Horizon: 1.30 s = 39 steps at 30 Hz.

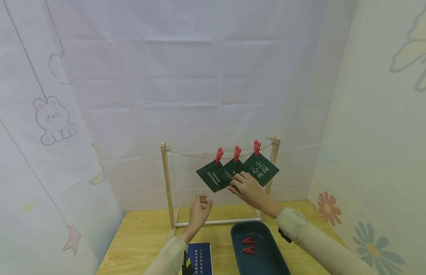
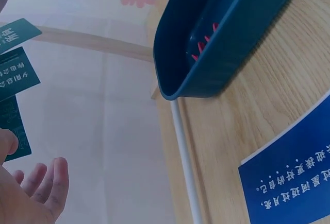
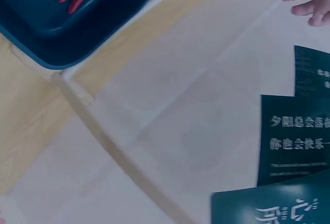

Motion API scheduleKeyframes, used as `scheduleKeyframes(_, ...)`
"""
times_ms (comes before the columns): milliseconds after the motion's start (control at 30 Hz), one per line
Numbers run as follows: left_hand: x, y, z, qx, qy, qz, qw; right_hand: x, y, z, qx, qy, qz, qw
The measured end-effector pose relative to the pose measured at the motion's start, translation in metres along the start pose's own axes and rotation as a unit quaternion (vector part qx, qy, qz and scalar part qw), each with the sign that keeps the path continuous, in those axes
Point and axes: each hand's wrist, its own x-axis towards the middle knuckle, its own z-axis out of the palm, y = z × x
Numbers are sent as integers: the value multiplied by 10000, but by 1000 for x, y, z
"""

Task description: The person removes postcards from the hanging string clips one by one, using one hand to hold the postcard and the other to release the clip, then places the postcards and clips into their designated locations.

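Had left hand (image 1: 200, 211) empty, loosely bent, beyond blue card (image 1: 203, 256); saw three green cards (image 1: 230, 169) hung from string (image 1: 189, 154) by red pegs (image 1: 236, 153); could not tell grip of right hand (image 1: 250, 192) before them; saw two more pegs (image 1: 249, 250) in tray (image 1: 266, 261)

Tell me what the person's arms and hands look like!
Both arms have long, pale cream cloth sleeves. The left hand and right hand are bare. A black device with a yellow mark sits by the left wrist; another black one by the right.

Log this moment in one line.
Three green cards clipped on rope; right hand near cards; left hand empty; two red clips in tray
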Motion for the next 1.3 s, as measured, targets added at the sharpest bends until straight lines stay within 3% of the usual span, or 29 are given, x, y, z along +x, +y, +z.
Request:
scheduleKeyframes(67, 2, 3, 1, -103, 23, 46, 9999, 12, 1, -3, 62, 70, -23, 10000)
scheduleKeyframes(300, 6, 13, 4, -110, 277, 653, 9974, 47, 2, -15, -90, 165, 40, 9998)
scheduleKeyframes(533, 18, 16, 7, -169, 199, 203, 9995, 72, 6, -25, -485, 93, 25, 9988)
scheduleKeyframes(667, 22, 19, 9, -206, 231, 175, 9994, 82, 9, -26, -581, -98, 74, 9982)
scheduleKeyframes(867, 22, 24, 13, -308, 173, 358, 9987, 97, 12, -29, -772, -811, 328, 9932)
scheduleKeyframes(1100, 22, 26, 12, -336, 202, 521, 9979, 105, 9, -30, -907, -1848, 609, 9767)
scheduleKeyframes(1300, 22, 24, 9, -330, 342, 473, 9977, 106, 7, -30, -781, -2132, 787, 9707)
